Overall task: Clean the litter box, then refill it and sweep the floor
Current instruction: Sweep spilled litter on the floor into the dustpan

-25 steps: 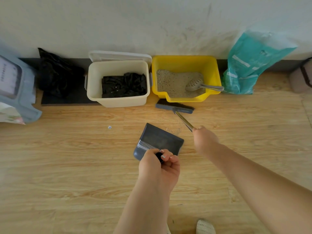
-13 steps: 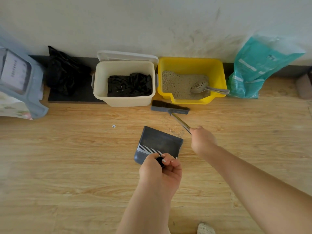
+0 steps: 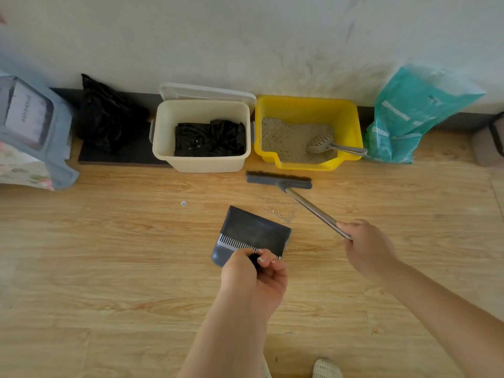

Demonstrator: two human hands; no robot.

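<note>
Grey dustpan (image 3: 255, 231) in left grip (image 3: 255, 279), broom (image 3: 297, 192) handle in right grip (image 3: 368, 248), spilled litter (image 3: 282, 208) between.

View count: one head-worn wide-angle camera is recording.
Position: it is sitting above the hands (image 3: 253, 279), at standing height.
Direction: it is facing forward and steeply down at the floor (image 3: 109, 268).
Far edge: the wall (image 3: 245, 36) is bounding the top.
Distortion: edges are bowing outward.

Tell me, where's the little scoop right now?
The scoop lies in the yellow litter box against the wall, at its right side, handle poking over the right rim toward the teal bag.
</note>
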